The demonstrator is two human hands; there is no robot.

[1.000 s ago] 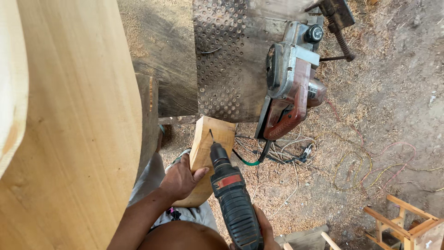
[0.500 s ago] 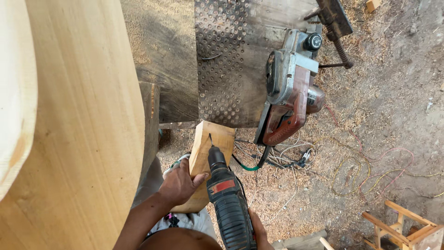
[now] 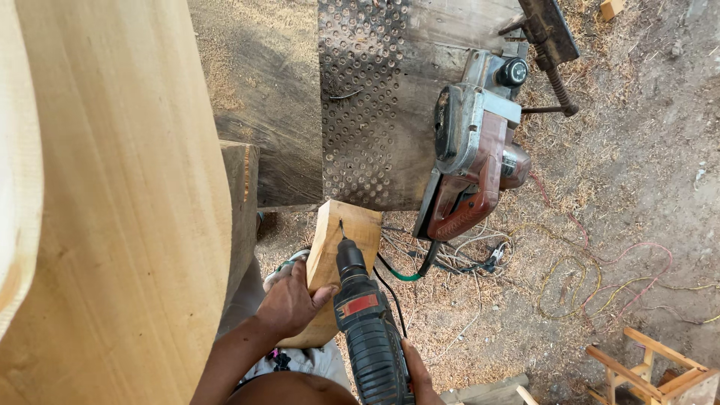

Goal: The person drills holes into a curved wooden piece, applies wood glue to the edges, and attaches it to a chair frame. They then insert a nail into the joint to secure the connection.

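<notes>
A: Status on the drilling?

B: Left hand [image 3: 289,304] is wrapped around the left edge of the wood block [image 3: 337,262], thumb across its face, fingers curled behind. Right hand [image 3: 420,375] is mostly cut off at the near edge of frame; it looks closed round the grip of the power drill [image 3: 367,322], but I can't see the fingers or trigger.

A: Where's the block?

B: Held off the bench, just near of the workbench [image 3: 285,112] edge, below the perforated metal sheet [image 3: 360,97]. Nothing visible under it but the hand. Bit tip sits on the far end of the block's face, close to the end grain.

A: Advice for the step?

B: My read: keep the bit square to the face, light feed, let it cut. It's near the edge, so forcing it risks a split. The thumb is close to the chuck; I'd slide it back. Resting the block on the bench would be steadier than hand-holding.

A: Hazards nearby?

B: Electric planer [image 3: 472,161] lies on the bench to the right, overhanging the edge. Loose cables [image 3: 585,277] on the ground, right. A big pale plank [image 3: 112,225] fills the left side, apart from the work.
</notes>
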